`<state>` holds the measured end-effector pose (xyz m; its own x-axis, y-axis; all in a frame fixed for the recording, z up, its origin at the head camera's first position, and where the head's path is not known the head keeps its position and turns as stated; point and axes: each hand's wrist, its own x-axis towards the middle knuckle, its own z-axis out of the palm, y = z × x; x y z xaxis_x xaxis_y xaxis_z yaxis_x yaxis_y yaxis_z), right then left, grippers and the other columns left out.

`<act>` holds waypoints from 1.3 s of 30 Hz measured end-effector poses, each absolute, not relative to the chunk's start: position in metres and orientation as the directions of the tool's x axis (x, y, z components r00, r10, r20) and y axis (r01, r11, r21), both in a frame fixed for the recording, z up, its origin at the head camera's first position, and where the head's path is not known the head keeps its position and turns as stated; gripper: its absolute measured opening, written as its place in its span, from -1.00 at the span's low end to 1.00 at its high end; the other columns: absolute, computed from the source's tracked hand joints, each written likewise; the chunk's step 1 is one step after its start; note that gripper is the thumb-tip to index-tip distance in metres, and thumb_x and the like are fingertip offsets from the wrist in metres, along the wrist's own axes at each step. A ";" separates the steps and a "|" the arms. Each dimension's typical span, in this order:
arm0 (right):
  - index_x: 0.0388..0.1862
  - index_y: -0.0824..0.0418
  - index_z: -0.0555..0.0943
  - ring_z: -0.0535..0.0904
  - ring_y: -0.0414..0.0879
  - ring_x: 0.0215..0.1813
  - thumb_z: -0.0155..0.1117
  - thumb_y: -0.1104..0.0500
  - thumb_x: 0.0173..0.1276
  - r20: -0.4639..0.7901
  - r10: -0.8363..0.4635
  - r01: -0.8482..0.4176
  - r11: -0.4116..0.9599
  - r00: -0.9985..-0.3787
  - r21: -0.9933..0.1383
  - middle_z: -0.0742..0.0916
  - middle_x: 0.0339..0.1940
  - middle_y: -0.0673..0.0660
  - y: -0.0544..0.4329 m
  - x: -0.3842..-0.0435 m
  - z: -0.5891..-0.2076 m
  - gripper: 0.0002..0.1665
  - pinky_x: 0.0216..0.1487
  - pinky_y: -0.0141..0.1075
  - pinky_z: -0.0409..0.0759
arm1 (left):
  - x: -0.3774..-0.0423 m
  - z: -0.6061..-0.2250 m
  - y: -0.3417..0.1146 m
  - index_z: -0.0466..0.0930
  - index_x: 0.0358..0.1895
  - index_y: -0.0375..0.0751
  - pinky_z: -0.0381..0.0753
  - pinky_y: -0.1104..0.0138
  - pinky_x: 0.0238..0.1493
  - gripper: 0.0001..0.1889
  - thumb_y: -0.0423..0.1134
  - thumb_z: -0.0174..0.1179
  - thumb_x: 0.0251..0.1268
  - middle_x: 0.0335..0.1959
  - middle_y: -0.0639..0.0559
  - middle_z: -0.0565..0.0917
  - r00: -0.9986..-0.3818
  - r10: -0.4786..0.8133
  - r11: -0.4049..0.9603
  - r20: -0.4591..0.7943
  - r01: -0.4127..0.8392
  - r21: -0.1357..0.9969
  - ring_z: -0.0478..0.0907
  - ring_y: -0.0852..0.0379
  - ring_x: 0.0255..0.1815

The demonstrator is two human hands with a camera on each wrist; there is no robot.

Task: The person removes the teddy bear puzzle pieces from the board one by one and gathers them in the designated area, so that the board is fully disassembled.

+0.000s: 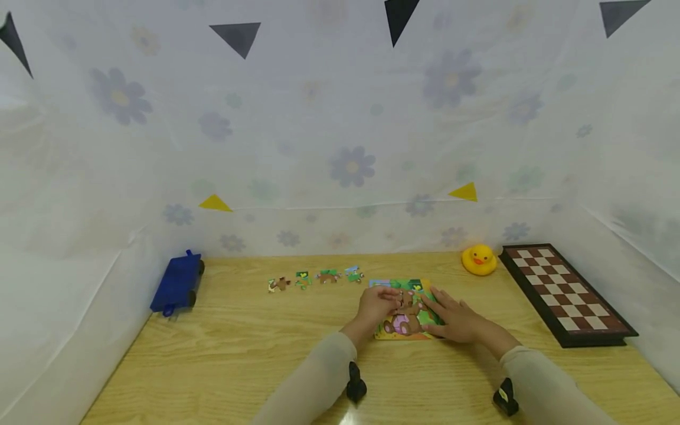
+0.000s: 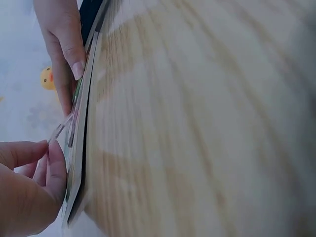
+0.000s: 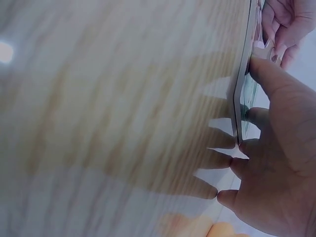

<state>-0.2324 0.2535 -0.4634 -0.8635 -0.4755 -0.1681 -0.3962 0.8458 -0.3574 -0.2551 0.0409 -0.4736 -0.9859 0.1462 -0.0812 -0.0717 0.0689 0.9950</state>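
A colourful bear jigsaw board [image 1: 395, 284] lies flat on the table, with brown bear pieces in its middle. Over its left part, my left hand [image 1: 374, 308] pinches a thin puzzle piece [image 2: 59, 129] between thumb and fingers. The left wrist view has this piece tilted up on edge against the board's surface. My right hand [image 1: 458, 320] rests along the right side of the board, fingers spread and fairly straight. In the right wrist view, its thumb and fingertips [image 3: 257, 117] touch the board's edge and top. Part of the picture is hidden under both hands.
Several loose puzzle pieces [image 1: 328, 276] lie in a row behind and left of the board. A yellow rubber duck [image 1: 479, 260] and a checkered game board [image 1: 565, 289] stand at the right. A blue toy cart [image 1: 177, 283] sits at the far left edge.
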 end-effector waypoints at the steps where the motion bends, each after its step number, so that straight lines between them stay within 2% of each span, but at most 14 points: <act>1: 0.49 0.28 0.09 -0.09 0.40 0.45 0.05 -0.25 0.38 -0.167 -0.476 -0.396 0.844 -0.863 -0.362 0.04 0.48 0.44 0.253 -0.232 -0.463 -0.08 0.19 0.50 -0.06 | -0.255 -0.473 0.041 0.66 -0.20 -0.42 0.65 0.40 -0.45 -0.81 -0.60 0.19 0.10 -0.42 -0.13 0.62 -0.986 0.143 0.068 -0.083 -0.074 0.995 0.56 0.22 -0.50; 10: 0.49 0.30 0.10 -0.10 0.41 0.45 0.07 -0.22 0.39 -0.160 -0.475 -0.391 0.839 -0.866 -0.378 0.04 0.48 0.46 0.253 -0.232 -0.462 -0.09 0.20 0.51 -0.09 | -0.252 -0.473 0.047 0.66 -0.28 -0.35 0.59 0.45 -0.61 -0.77 -0.63 0.11 0.05 -0.52 0.03 0.55 -0.995 0.045 0.140 -0.087 -0.080 0.987 0.48 0.24 -0.62; 18: 0.49 0.27 0.09 -0.10 0.40 0.45 0.05 -0.24 0.39 -0.159 -0.471 -0.386 0.840 -0.868 -0.380 0.04 0.48 0.44 0.252 -0.232 -0.461 -0.09 0.21 0.50 -0.10 | -0.256 -0.474 0.044 0.67 -0.31 -0.30 0.56 0.46 -0.65 -0.83 -0.57 0.16 0.07 -0.49 -0.04 0.59 -0.996 0.046 0.177 -0.082 -0.072 0.982 0.50 0.23 -0.62; 23: 0.50 0.26 0.09 -0.11 0.40 0.46 0.05 -0.26 0.38 -0.163 -0.468 -0.381 0.841 -0.868 -0.385 0.03 0.48 0.43 0.254 -0.232 -0.463 -0.07 0.20 0.51 -0.12 | -0.256 -0.473 0.042 0.65 -0.27 -0.33 0.56 0.47 -0.63 -0.83 -0.58 0.14 0.12 -0.52 0.02 0.55 -0.989 0.063 0.111 -0.137 -0.129 0.985 0.52 0.22 -0.60; 28: 0.50 0.25 0.10 -0.11 0.39 0.46 0.06 -0.26 0.37 -0.167 -0.463 -0.374 0.844 -0.871 -0.385 0.02 0.49 0.43 0.255 -0.233 -0.466 -0.07 0.20 0.51 -0.14 | -0.254 -0.469 0.038 0.63 -0.21 -0.34 0.64 0.40 -0.55 -0.81 -0.58 0.10 0.18 -0.48 0.00 0.57 -0.974 0.091 0.000 -0.208 -0.209 0.978 0.55 0.17 -0.53; 34: 0.49 0.27 0.11 -0.11 0.40 0.45 0.07 -0.24 0.38 -0.159 -0.463 -0.375 0.841 -0.872 -0.391 0.03 0.48 0.44 0.254 -0.233 -0.466 -0.08 0.19 0.52 -0.13 | -0.254 -0.469 0.034 0.62 -0.12 -0.32 0.68 0.37 -0.45 -0.80 -0.49 0.23 0.17 -0.41 -0.02 0.62 -0.961 0.148 -0.058 -0.235 -0.246 0.968 0.58 0.16 -0.46; 39: 0.49 0.27 0.10 -0.12 0.40 0.45 0.08 -0.23 0.38 -0.163 -0.465 -0.370 0.835 -0.870 -0.408 0.02 0.48 0.45 0.254 -0.233 -0.464 -0.09 0.20 0.51 -0.15 | -0.255 -0.467 0.029 0.65 -0.14 -0.27 0.67 0.40 -0.42 -0.80 -0.45 0.29 0.14 -0.38 -0.04 0.66 -0.952 0.178 -0.110 -0.248 -0.269 0.957 0.58 0.17 -0.44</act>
<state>-0.2328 0.2536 -0.4638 -0.8700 -0.4652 -0.1633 -0.3699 0.8348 -0.4078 -0.2549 0.0291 -0.4673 -0.9524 0.1781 -0.2475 -0.2693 -0.1103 0.9567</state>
